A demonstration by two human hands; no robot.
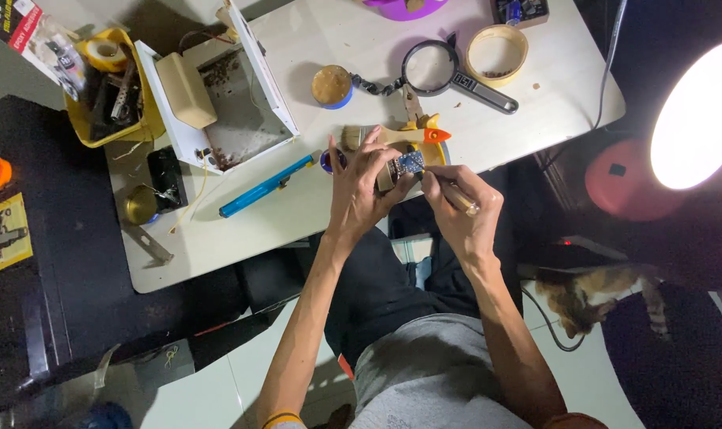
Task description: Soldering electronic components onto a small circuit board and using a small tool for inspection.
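My left hand [359, 184] grips a small blue circuit board [409, 164] at the near edge of the white table [242, 230]. My right hand [460, 208] holds a thin stick-like tool [457, 197] whose tip meets the board. Just beyond my fingers lies a paintbrush [385, 137] with a pale wooden handle and an orange end, beside a yellow block.
A blue pen [267, 186], an open white box [226, 103], a round tin [332, 86], a magnifying glass [448, 71] and a tape roll [496, 54] lie on the table. A yellow bin [107, 87] of tools stands far left. A bright lamp [694, 119] shines at right. A cat [591, 294] sits on the floor.
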